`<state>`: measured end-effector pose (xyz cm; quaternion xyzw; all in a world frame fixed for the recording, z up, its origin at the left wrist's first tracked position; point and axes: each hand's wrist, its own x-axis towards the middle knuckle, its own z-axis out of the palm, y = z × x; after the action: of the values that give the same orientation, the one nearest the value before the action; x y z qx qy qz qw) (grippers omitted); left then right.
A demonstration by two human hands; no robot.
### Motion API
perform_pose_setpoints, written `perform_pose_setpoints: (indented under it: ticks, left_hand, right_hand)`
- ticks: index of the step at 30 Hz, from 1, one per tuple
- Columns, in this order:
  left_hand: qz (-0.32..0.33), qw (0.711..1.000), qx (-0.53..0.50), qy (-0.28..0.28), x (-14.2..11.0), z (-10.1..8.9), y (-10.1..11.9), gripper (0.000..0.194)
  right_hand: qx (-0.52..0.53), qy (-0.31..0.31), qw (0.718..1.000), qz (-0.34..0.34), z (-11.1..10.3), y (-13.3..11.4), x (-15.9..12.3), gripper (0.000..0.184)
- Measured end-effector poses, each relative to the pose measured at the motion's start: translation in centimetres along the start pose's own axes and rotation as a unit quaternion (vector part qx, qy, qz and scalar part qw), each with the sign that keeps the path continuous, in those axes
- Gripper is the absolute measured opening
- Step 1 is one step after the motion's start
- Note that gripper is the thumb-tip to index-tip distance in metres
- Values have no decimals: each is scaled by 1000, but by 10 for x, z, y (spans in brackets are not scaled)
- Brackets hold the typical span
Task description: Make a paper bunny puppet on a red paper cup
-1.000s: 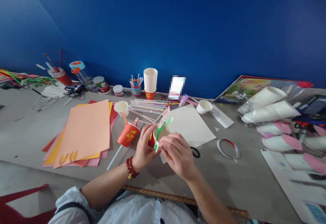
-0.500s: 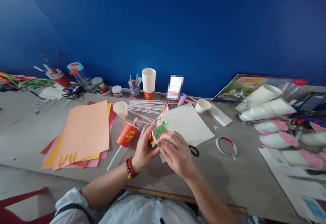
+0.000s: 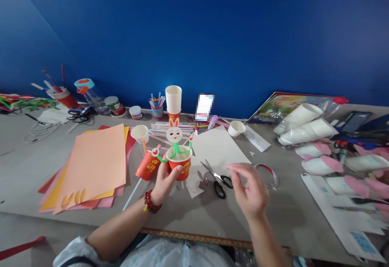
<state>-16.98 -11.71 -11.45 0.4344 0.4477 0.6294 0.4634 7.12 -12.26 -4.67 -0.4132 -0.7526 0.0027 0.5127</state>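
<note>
My left hand point(image 3: 166, 182) is wrapped round a red paper cup point(image 3: 181, 169) with yellow lettering and a white rim. Out of this cup stands a paper rabbit head point(image 3: 174, 133) with pink ears, above green straw arms point(image 3: 178, 150) that end in small round paper pieces. My right hand point(image 3: 251, 188) hovers over the table to the right, loosely bent and open, holding nothing visible. Black-handled scissors point(image 3: 217, 176) lie with blades parted just left of it. Between the scissors and the cup are paper scraps point(image 3: 194, 186) and a small red-and-white piece point(image 3: 206, 181).
A second red cup point(image 3: 148, 165) with straws leans left of my left hand. Coloured paper sheets point(image 3: 94, 161) lie further left, white paper point(image 3: 220, 149) ahead, and a tape roll point(image 3: 275, 180) to the right. Stacked cups point(image 3: 174, 99) stand by the wall.
My right hand has come away from the cup and moved right, its fingers loosened. The cup in my left hand now shows the rabbit facing me, and the scissors are uncovered.
</note>
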Motion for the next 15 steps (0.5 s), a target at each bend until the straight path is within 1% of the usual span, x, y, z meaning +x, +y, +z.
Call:
perform_pose_setpoints:
  ticks: [1, 3, 5, 7, 9, 10, 11, 13, 14, 15]
  left_hand:
    - [-22, 999, -23, 15, 1, 0, 0, 40]
    - [-50, 996, -62, 30, 2, 0, 1, 35]
    - [-54, 994, -86, 30, 2, 1, 3, 32]
    - [-52, 994, -96, 31, 3, 2, 5, 31]
    - [-52, 994, -97, 29, 2, 3, 5, 33]
    - [-52, 994, -95, 26, 1, 3, 4, 36]
    - [-51, 994, -91, 22, 1, 3, 3, 39]
    - [-50, 995, -85, 8, -1, 3, 0, 45]
    - [-51, 995, -85, 1, -2, 3, -2, 48]
    - [-51, 995, -87, -3, -3, 2, -3, 50]
  right_hand:
    - [-73, -5, 997, 19, -11, 15, -5, 19]
    - [-193, -103, 975, 49, -31, 42, -15, 20]
    - [-263, -203, 941, 66, -46, 62, -22, 23]
    - [-317, -254, 904, 135, -52, 71, -23, 22]
    - [-355, -270, 870, 213, -46, 74, -12, 20]
    - [-351, -268, 866, 233, -37, 74, -2, 21]
    - [-316, -259, 885, 223, -26, 74, 10, 23]
    - [-200, -212, 937, 193, 6, 78, 38, 24]
    - [-149, -177, 950, 208, 25, 81, 52, 27]
    - [-117, -161, 952, 233, 45, 85, 66, 37]
